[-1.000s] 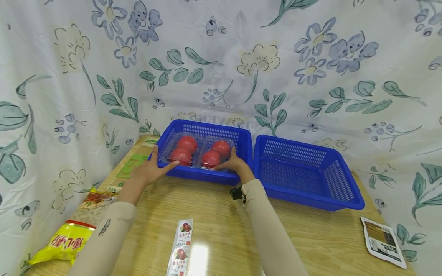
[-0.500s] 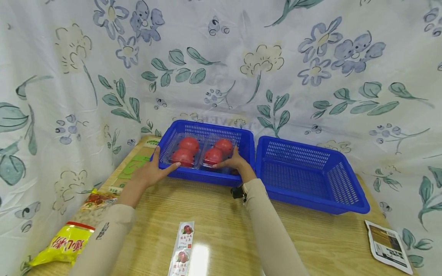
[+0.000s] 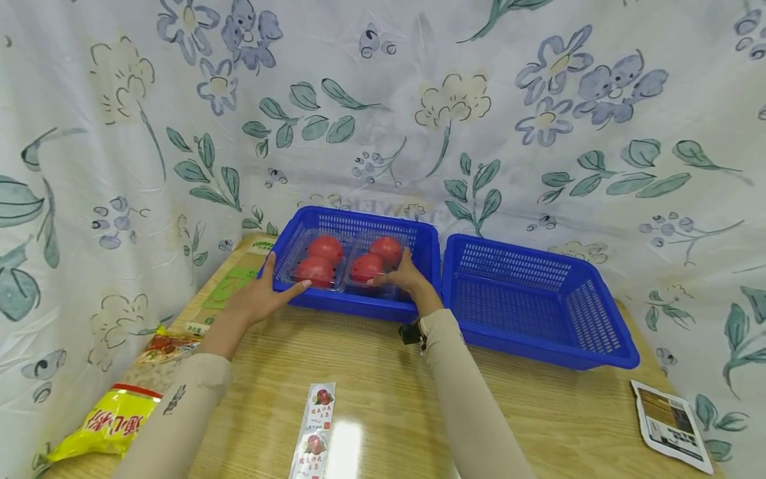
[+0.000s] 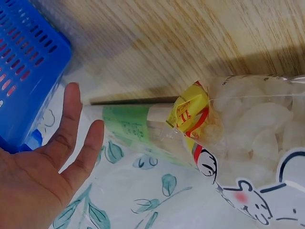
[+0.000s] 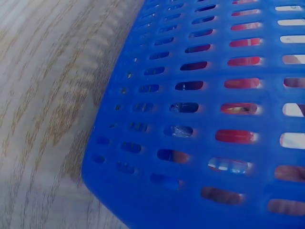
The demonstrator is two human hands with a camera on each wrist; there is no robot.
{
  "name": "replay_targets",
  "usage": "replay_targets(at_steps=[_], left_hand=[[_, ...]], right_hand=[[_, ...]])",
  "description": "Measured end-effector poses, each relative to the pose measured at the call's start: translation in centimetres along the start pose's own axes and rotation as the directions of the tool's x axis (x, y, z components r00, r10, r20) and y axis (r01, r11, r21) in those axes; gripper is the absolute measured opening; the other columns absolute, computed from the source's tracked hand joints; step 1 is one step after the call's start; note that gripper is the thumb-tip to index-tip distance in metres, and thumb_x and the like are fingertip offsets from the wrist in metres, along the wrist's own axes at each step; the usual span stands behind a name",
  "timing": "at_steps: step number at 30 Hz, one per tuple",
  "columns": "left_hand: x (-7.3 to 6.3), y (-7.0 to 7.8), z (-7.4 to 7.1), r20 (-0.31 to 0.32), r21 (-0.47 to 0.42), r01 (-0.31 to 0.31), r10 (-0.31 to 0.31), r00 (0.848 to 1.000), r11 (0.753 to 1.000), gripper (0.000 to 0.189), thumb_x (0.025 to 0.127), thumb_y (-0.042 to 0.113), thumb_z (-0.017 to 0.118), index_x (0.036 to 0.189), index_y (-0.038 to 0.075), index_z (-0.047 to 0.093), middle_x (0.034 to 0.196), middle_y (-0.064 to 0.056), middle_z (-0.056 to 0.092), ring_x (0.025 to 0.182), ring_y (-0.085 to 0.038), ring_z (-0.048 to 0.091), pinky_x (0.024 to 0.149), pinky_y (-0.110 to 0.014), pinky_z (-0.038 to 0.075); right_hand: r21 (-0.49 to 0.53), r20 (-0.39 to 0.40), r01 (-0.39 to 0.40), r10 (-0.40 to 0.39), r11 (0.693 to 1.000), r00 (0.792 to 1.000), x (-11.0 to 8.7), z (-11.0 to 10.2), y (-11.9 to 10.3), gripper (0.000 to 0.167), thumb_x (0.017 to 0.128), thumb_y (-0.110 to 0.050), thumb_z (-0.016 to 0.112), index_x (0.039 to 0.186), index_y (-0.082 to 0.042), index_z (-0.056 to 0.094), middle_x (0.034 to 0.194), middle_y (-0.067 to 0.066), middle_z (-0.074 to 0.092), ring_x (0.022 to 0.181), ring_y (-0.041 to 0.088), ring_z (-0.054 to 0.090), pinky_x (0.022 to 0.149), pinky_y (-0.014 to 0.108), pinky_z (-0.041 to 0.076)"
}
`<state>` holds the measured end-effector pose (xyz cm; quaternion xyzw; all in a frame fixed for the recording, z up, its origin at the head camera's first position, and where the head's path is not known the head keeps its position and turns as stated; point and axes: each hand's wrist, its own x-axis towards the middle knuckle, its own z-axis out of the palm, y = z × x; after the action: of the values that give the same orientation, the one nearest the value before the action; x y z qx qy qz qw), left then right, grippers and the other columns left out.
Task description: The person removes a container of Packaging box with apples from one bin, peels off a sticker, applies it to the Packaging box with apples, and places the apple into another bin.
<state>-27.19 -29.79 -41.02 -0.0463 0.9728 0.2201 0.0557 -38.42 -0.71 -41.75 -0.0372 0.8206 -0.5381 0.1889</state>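
Observation:
In the head view, two clear plastic fruit boxes, a left box (image 3: 287, 271) and a right box (image 3: 354, 287), sit side by side in the left blue basket (image 3: 353, 307). Each shows two red round fruits (image 3: 325, 249). My right hand (image 3: 407, 279) grips the right box at its front right, thumb on the near side and fingers on the far right. At the basket's front left corner is my left hand (image 3: 260, 297), its thumb reaching over the front rim towards the left box. Its visible fingers (image 4: 71, 114) stretch straight outside the basket wall. The right wrist view shows only basket wall; that hand is mostly hidden.
A second blue basket (image 3: 509, 299) stands to the right. Fruit stickers (image 3: 315, 432) lie on the wooden table (image 3: 377, 372) in front. Packaged food bags (image 3: 126, 406) line the left edge, with a green packet (image 3: 230, 286) behind. A white pouch (image 3: 670, 426) lies far right.
The right box and its fruits have shifted slightly up and away in the head view, with my right thumb rising along. My left hand and the left box stay nearly still.

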Motion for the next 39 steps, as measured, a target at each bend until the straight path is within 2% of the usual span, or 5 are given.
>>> replay_targets(at_steps=[9,13,17,27,39], left_hand=[[0.2,0.0,0.1,-0.004,-0.011,0.007,-0.007,1.0,1.0,0.12,0.085,0.085,0.034,0.155,0.003,-0.017,0.148,-0.043,0.029,0.128,-0.06,0.042,0.096,-0.068,0.042],[0.2,-0.1,0.3,-0.007,-0.006,0.009,-0.009,1.0,1.0,0.12,0.085,0.086,0.033,0.156,0.003,-0.017,0.148,-0.043,0.03,0.128,-0.06,0.043,0.094,-0.067,0.043],[0.2,-0.2,0.4,-0.012,-0.005,0.009,-0.009,1.0,1.0,0.12,0.085,0.086,0.033,0.156,0.003,-0.017,0.148,-0.042,0.031,0.127,-0.059,0.044,0.092,-0.066,0.045],[-0.1,0.2,0.1,-0.007,-0.014,0.019,-0.019,1.0,1.0,0.121,0.084,0.086,0.034,0.156,0.004,-0.018,0.147,-0.043,0.032,0.126,-0.059,0.045,0.09,-0.064,0.046],[-0.2,0.2,0.0,0.016,-0.016,0.028,-0.028,0.999,0.999,0.121,0.084,0.087,0.033,0.155,0.004,-0.018,0.147,-0.044,0.03,0.129,-0.06,0.042,0.095,-0.067,0.043]], right_hand=[[0.015,-0.023,0.013,-0.013,1.0,1.0,-0.2,0.0,0.1,0.131,0.076,-0.02,0.087,0.159,-0.015,-0.014,0.167,0.015,0.001,0.145,0.037,0.031,0.11,0.053,0.04],[-0.01,-0.002,-0.023,0.023,1.0,1.0,-0.2,-0.1,0.1,0.132,0.077,-0.027,0.086,0.158,-0.019,-0.017,0.166,0.016,0.007,0.102,0.034,0.06,0.087,0.05,0.054],[-0.014,0.019,-0.053,0.053,0.999,0.998,-0.2,-0.2,0.0,0.132,0.078,-0.03,0.085,0.157,-0.021,-0.02,0.164,0.015,0.012,0.073,0.025,0.052,0.079,0.046,0.053],[0.086,0.053,-0.102,0.098,0.991,0.994,0.1,-0.6,-0.5,0.129,0.081,-0.021,0.083,0.157,-0.026,-0.021,0.165,0.014,0.011,0.074,0.022,0.058,0.078,0.043,0.056],[0.294,0.077,-0.095,0.076,0.951,0.994,-0.1,-1.0,-0.5,0.127,0.082,-0.007,0.08,0.157,-0.032,-0.019,0.156,0.025,0.029,0.116,0.042,0.063,0.087,0.045,0.057]])
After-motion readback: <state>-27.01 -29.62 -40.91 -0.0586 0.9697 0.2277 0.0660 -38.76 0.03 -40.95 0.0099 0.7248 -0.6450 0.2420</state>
